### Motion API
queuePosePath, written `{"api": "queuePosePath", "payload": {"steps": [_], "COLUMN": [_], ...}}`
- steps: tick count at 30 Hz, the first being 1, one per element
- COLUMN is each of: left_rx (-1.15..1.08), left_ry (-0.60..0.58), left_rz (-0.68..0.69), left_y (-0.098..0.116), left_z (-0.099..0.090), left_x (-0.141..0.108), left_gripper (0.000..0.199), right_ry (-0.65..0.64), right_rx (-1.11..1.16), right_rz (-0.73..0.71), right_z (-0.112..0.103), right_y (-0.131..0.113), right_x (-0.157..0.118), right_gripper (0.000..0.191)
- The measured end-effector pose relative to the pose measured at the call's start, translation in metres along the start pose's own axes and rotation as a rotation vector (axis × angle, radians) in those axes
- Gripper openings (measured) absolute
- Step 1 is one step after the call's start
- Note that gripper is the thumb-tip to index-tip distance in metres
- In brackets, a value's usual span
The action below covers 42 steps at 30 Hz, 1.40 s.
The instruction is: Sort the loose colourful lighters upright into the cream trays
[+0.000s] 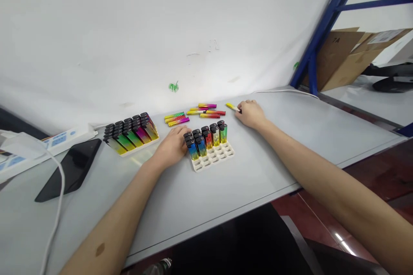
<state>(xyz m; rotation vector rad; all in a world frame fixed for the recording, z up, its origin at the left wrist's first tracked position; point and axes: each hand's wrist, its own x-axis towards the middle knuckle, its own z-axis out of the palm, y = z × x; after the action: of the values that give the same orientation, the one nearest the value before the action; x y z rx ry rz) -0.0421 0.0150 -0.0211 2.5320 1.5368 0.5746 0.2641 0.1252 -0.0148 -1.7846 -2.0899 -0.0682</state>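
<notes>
My right hand (pixel 251 113) is closed on the black end of a yellow lighter (pixel 231 106) that lies low over the table near the wall. At the left side of a white slotted tray (pixel 213 163), my left hand (pixel 172 146) has its fingers curled against the tray and its lighters; some fingertips are hidden. Blue lighters (pixel 197 149), a red lighter (pixel 208 139) and others stand upright in the tray's back rows, while its front slots show bare. Several loose lighters (pixel 209 114) lie flat behind it, with more loose lighters (pixel 177 119) to their left.
A second tray (pixel 142 147) full of upright lighters stands on the left. Beyond it are a black phone (pixel 69 169), a power strip (pixel 48 144) and a white cable (pixel 58 206). A blue frame (pixel 319 34) and cardboard boxes (pixel 348 58) stand at the right.
</notes>
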Motion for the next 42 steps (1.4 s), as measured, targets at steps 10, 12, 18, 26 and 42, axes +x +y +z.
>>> {"api": "queuePosePath", "payload": {"steps": [10,12,18,26,42], "left_rx": [-0.020,-0.005,0.001,0.009,0.016], "left_ry": [0.020,0.014,0.001,-0.006,-0.008], "left_rz": [0.002,0.002,0.004,-0.007,-0.016], "left_y": [0.000,-0.001,-0.001,0.000,-0.001], "left_z": [0.000,0.000,-0.001,-0.001,0.000], "left_x": [0.001,0.001,0.001,0.000,0.000], "left_gripper": [0.037,0.038,0.036,0.038,0.037], "right_ry": [0.123,0.042,-0.168,-0.307,-0.305], "right_rx": [1.371,1.518,1.610,1.536,1.553], "right_rz": [0.328,0.365,0.372,0.365,0.365], "right_z": [-0.031,-0.037,-0.042,-0.036,-0.033], "right_y": [-0.015,-0.024,-0.037,-0.039,-0.047], "right_x": [-0.011,-0.018,-0.028,-0.028,-0.034], "right_gripper": [0.036,0.037,0.039,0.045,0.045]}}
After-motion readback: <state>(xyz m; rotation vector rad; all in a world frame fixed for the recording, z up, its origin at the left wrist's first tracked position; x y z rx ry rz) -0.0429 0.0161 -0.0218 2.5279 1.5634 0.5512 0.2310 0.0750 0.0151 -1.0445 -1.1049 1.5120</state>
